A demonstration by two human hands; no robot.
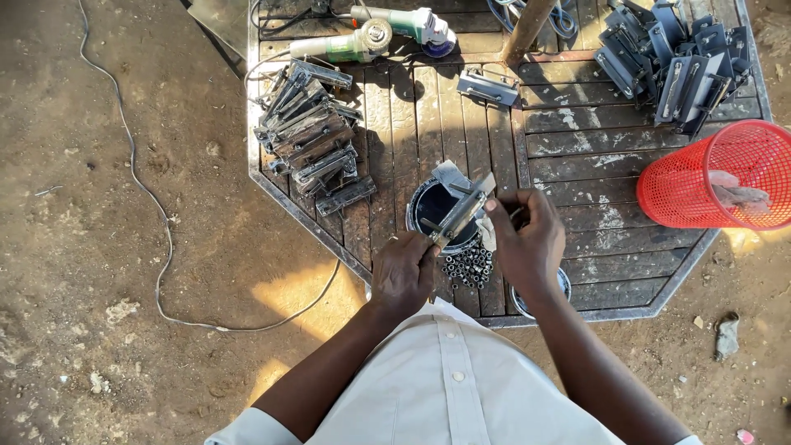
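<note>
On the slatted octagonal table (577,156) over bare dirt, I saw my left hand (404,276) and right hand (527,243) both clenched on a metal bracket (463,210) above the black tin (428,206); I judged a slip could drop it into that tin or scatter the small nuts (467,268) just beside it.

A flat grey metal bracket (461,213) is held tilted between two bare hands, its lower end pinched in the fingers of the left hand (404,272) and its upper end meeting the fingertips of the right hand (527,243). The piece runs diagonally, rising from lower left to upper right, with a folded lip along one edge and dull, worn faces. A scrap of pale cloth or paper (486,235) is tucked against the right hand's fingers, just under the bracket. The bracket is lifted clear, just beyond both hands' knuckles.
</note>
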